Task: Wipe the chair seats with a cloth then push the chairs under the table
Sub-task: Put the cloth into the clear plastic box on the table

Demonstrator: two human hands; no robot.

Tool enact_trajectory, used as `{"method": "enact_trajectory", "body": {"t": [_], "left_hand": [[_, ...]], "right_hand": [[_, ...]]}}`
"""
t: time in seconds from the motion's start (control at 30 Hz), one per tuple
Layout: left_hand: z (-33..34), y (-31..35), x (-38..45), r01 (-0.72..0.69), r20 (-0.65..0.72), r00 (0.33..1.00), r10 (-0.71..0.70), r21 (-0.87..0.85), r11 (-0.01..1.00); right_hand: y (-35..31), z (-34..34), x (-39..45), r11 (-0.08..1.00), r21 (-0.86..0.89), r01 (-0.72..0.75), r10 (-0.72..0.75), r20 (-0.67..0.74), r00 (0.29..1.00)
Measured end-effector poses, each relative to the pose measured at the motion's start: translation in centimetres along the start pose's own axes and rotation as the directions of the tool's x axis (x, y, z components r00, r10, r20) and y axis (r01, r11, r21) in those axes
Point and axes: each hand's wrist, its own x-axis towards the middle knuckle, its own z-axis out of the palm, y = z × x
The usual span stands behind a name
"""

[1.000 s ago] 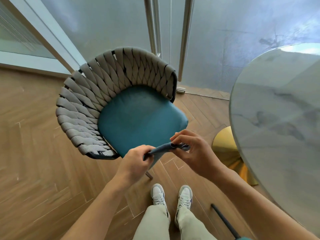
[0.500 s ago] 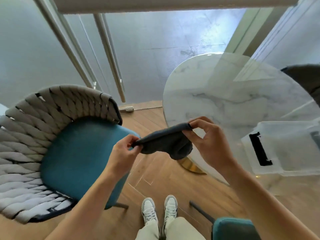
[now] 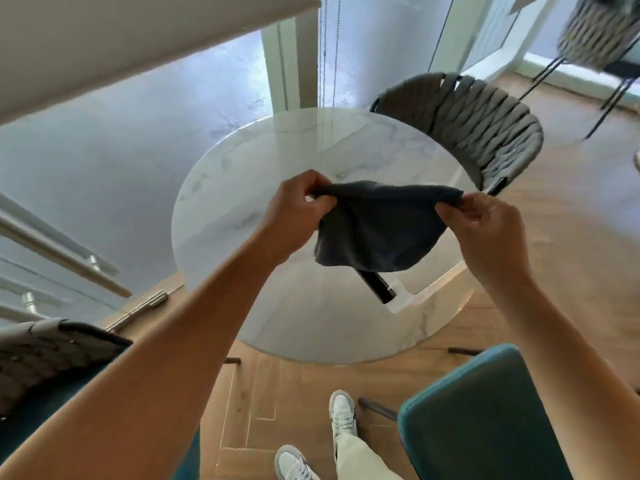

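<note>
— What's nearest to you right now?

— My shoes (image 3: 341, 410) are standing on the wooden floor (image 3: 561, 237). A teal chair seat (image 3: 478, 420) is sitting near right, just beside my right leg. Another chair with a woven grey back (image 3: 45, 362) is sitting near left, partly hidden under my left arm.

— And your hands?

— I'm holding both up over the near half of the desk (image 3: 242, 188). My left hand (image 3: 298, 209) is pinching the left top corner of the dark grey cloth (image 3: 377, 226), fingers curled tight round the fabric. My right hand (image 3: 485, 230) is pinching the right top corner the same way. The top edge is stretching between them and the rest is hanging down loose.

— So the cloth isn't touching a seat?

— No, it's hanging in the air above the round marble top. A clear plastic box (image 3: 426, 292) with a black handle is resting on the desk, showing just below the cloth.

— What's beyond?

— A third woven chair (image 3: 478, 123) is standing at the far right edge of the desk, its back rising above the top. Farther off, top right, another woven chair (image 3: 602, 29) is blurring at the picture's edge.
</note>
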Motion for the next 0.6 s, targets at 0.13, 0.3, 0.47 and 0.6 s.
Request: {"method": "enact_trajectory", "body": {"t": [0.13,0.3,0.47,0.6], "left_hand": [[6.0,2.4,4.4,-0.048,0.079,0.996,0.046,0.029,0.998],[12.5,1.7,7.9,-0.072,0.234,0.972,0.023,0.199,0.977],[15.7,-0.5,10.0,-0.075,0.391,0.909,-0.147,0.500,0.863],[17.2,-1.8,10.4,-0.160,0.451,0.862,-0.233,0.676,0.719]], "right_hand": [[3.7,-2.3,1.3,0.994,-0.059,-0.092,0.088,-0.067,0.994],[7.9,-2.5,2.7,0.958,-0.203,-0.202,0.216,0.045,0.975],[10.0,-1.3,4.6,0.902,-0.378,-0.207,0.317,0.257,0.913],[9.7,0.4,6.3,0.770,-0.626,-0.123,0.419,0.351,0.837]]}}
